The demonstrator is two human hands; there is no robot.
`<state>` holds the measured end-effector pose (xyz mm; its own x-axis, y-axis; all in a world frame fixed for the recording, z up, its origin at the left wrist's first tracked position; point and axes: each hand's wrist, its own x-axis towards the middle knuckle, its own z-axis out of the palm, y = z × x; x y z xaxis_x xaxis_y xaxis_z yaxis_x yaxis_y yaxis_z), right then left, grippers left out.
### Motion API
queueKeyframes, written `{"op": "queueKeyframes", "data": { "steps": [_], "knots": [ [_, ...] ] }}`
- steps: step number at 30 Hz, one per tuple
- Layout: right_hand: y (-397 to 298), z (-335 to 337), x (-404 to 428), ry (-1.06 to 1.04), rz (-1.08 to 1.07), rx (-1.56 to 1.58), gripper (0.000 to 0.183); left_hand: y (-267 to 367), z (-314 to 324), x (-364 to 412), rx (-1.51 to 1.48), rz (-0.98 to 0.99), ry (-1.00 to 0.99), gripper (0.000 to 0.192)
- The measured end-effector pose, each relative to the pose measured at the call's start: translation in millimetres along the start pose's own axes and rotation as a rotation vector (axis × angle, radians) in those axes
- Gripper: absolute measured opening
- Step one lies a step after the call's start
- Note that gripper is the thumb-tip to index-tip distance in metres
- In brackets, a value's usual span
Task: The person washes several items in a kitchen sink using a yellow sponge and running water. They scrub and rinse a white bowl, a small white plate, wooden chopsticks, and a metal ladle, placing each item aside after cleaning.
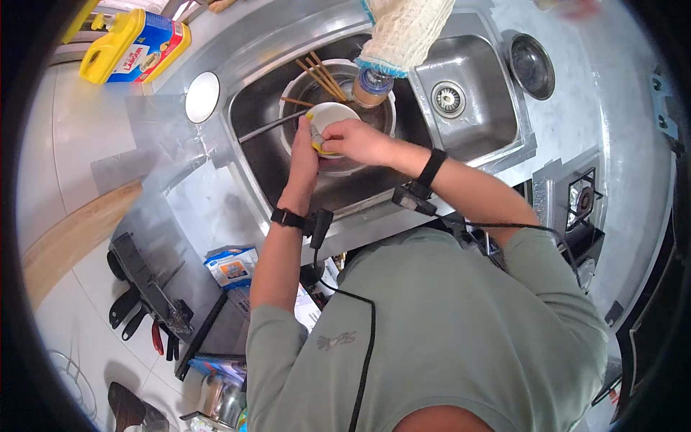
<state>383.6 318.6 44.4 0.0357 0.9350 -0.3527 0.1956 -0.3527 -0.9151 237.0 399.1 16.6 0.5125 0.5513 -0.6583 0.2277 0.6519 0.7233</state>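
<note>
Over the large left sink basin (253, 162), both my hands meet at a grey and yellow scrubbing sponge (317, 137). My left hand (305, 154) grips the sponge from the left, fingers pointing away from me. The fingers of my right hand (356, 141) pinch its right side. Just beyond the sponge is a white bowl (334, 112), partly covered by my hands. Whether a hand also supports the bowl is hidden. Beneath them stands a round metal pot (390, 127), with several wooden chopsticks (324, 75) leaning in it. A metal handle (270, 127) reaches over the basin's left edge.
A cloth-wrapped faucet (407, 35) with a clear nozzle (372, 87) hangs above the pot. The smaller basin (464, 81) and a metal bowl (532, 66) lie right. A yellow detergent jug (137, 47) and white round lid or dish (202, 97) stand left; a knife rack (146, 286) is nearer.
</note>
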Motion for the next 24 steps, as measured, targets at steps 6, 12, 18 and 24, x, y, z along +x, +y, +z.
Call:
{"op": "queueKeyframes", "data": {
  "steps": [6, 12, 18, 24],
  "knots": [
    [15.8, -6.2, 6.2, 0.456, 0.052, -0.185, 0.022, 10.0, 12.9, -11.9, 0.107, -0.048, -0.032, 0.071],
    [14.7, -7.3, 28.7, 0.542, -0.637, -0.710, 0.015, 16.6, 16.8, -12.1, 0.086, -0.069, -0.022, 0.072],
    [22.1, -15.3, 44.3, 0.295, -0.143, -0.725, 0.028, 16.0, 12.1, -10.4, 0.060, -0.003, 0.031, 0.061],
    [26.8, -21.6, 5.9, 0.258, 0.188, -0.374, 0.030, 10.9, 3.8, -9.0, 0.048, 0.096, 0.130, 0.054]
  ]
}}
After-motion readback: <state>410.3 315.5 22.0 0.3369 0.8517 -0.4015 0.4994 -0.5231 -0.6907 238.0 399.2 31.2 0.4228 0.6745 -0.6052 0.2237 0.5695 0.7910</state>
